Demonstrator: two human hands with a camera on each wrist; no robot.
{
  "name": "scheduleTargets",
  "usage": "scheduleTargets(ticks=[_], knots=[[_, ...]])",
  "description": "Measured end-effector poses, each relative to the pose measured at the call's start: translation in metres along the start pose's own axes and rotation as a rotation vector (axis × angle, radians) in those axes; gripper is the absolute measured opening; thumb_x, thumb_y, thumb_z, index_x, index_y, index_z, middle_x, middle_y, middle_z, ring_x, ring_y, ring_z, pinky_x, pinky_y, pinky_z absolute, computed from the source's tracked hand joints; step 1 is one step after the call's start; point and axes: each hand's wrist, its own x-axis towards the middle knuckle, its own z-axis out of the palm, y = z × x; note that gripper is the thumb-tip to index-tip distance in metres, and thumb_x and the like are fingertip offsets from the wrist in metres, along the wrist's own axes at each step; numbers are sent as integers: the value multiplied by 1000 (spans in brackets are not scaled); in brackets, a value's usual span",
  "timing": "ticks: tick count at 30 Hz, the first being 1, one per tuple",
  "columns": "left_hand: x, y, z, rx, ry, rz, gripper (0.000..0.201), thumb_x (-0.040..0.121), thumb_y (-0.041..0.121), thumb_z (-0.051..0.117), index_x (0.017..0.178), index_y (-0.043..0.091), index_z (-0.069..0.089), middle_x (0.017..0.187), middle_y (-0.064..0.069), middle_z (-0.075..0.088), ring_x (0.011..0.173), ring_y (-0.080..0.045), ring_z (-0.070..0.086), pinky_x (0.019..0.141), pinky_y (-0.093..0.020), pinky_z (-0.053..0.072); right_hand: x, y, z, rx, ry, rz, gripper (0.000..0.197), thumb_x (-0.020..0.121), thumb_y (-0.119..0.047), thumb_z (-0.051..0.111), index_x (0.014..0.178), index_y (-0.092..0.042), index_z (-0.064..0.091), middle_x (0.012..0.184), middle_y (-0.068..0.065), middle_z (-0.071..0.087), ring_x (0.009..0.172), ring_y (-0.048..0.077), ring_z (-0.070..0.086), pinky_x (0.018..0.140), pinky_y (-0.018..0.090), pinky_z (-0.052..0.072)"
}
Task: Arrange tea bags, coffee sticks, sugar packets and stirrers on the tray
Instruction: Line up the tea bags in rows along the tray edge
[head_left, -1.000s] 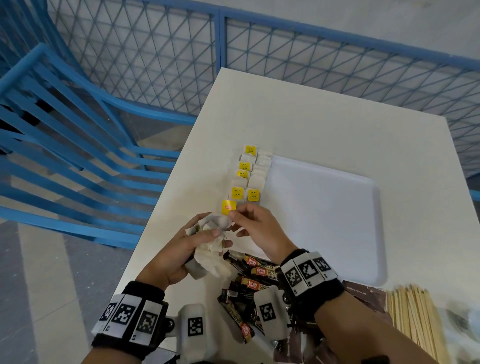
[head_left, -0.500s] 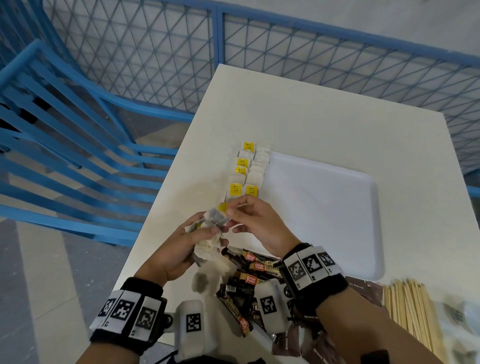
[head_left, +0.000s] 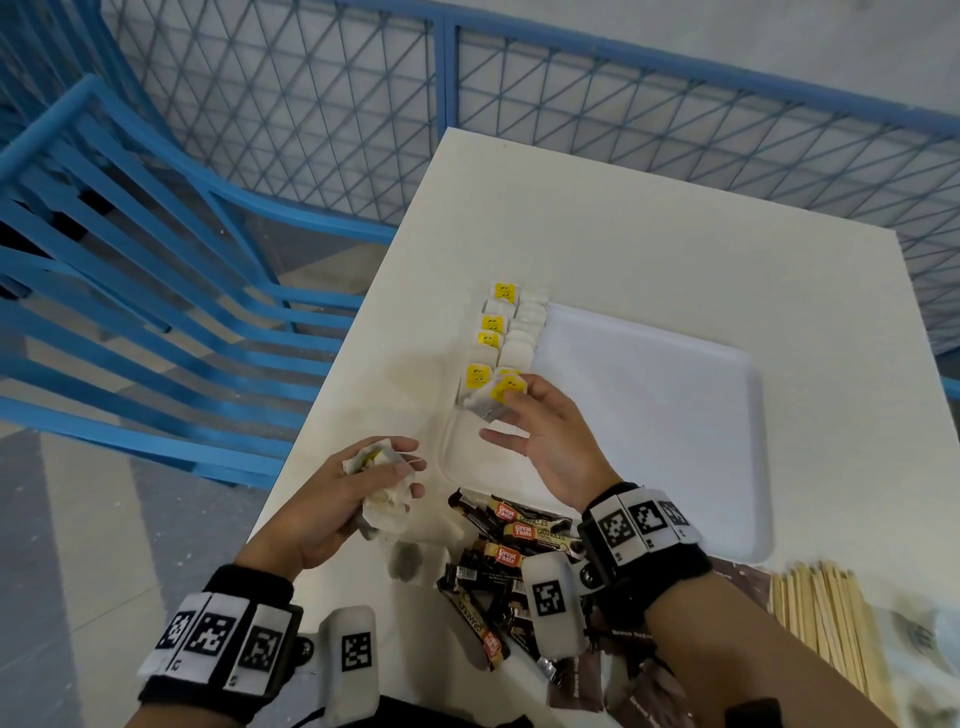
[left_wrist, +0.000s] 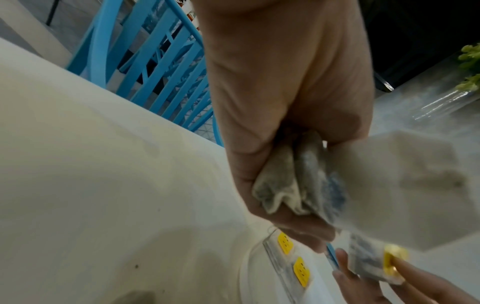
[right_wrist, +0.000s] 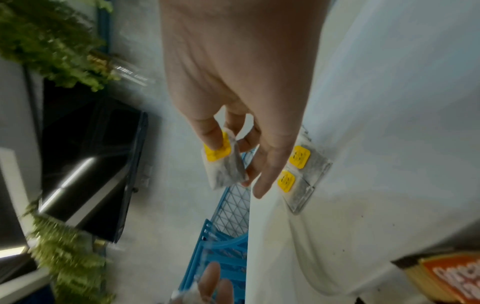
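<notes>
My right hand (head_left: 511, 410) pinches one tea bag (head_left: 493, 400) by its yellow tag (right_wrist: 217, 151), holding it just above the near end of the row of tea bags (head_left: 501, 338) along the left edge of the white tray (head_left: 675, 415). My left hand (head_left: 374, 478) grips a bunch of tea bags (left_wrist: 298, 185) over the table's left side. Coffee sticks (head_left: 514, 545) lie in a pile in front of the tray, under my right wrist. Wooden stirrers (head_left: 826, 629) lie at the lower right. Brown sugar packets (head_left: 582, 680) lie near the front edge.
The white table (head_left: 649, 223) stands against a blue mesh fence (head_left: 467, 104). A blue slatted chair (head_left: 130, 260) is at the left. One loose tea bag (head_left: 410, 561) lies on the table between my hands.
My right hand has pulled one tea bag out of the left hand's bunch and carried it away and to the right, toward the row on the tray. The left hand stayed near its place.
</notes>
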Motion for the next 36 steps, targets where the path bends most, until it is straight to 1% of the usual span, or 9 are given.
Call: scheduleTargets(ticks=[5,9,12,17,22,26,30,34,36], knots=[[-7,-5,-14,-56,60,32,30,80,8,65,110,6,60,98,-13,64,73,-18,69,43,-23,47,10,-2,-14,157,135,-83,8,96,-10,46,94,-15,52,91,10,64,84,22,64,72,28,57],[-12,-10,-31,-69,106,64,66,52,34,87,108,11,62,97,-11,67,78,-20,69,50,-24,50,20,0,-25,54,202,-66,14,88,-3,57,100,-11,55,93,15,64,84,22,63,79,29,56],[-14,-12,-39,-70,114,82,85,35,45,92,108,13,63,96,-8,69,79,-20,69,50,-24,48,26,8,-21,-76,225,12,7,87,-4,61,88,-10,60,89,9,63,83,19,60,75,26,54],[-15,-15,-38,-85,123,63,53,60,24,82,108,13,62,98,-10,67,78,-19,69,48,-23,45,40,24,-6,-429,214,23,10,81,-11,69,76,-18,64,73,-5,60,72,10,53,65,19,42],[-17,-18,-33,-70,113,71,85,35,47,91,108,14,62,95,-9,69,79,-20,69,53,-25,45,54,32,-2,-601,181,-8,15,78,-6,72,84,-14,60,81,6,64,70,17,57,61,24,48],[-16,-18,-28,-107,100,64,49,65,25,78,109,12,61,95,-10,67,78,-19,68,60,-27,36,60,36,-3,-646,221,-35,19,77,-2,71,79,-13,55,78,7,59,71,20,56,59,28,56],[-14,-17,-20,-109,79,54,31,80,11,60,111,9,59,94,-10,67,78,-20,67,49,-22,44,64,39,-1,-758,253,-89,22,75,-3,72,76,-15,53,67,-1,52,69,20,52,70,42,56],[-8,-15,-14,-114,60,49,25,83,9,61,107,9,59,91,-9,66,76,-20,68,51,-22,48,66,38,0,-858,253,-162,19,78,-6,70,92,-6,58,64,-7,44,61,10,44,60,20,43],[-6,-16,-10,-119,52,44,24,84,8,56,108,8,59,90,-9,66,76,-20,67,52,-23,49,66,38,1,-868,259,-174,24,77,-5,70,97,-4,56,65,-7,42,61,10,43,58,19,36]])
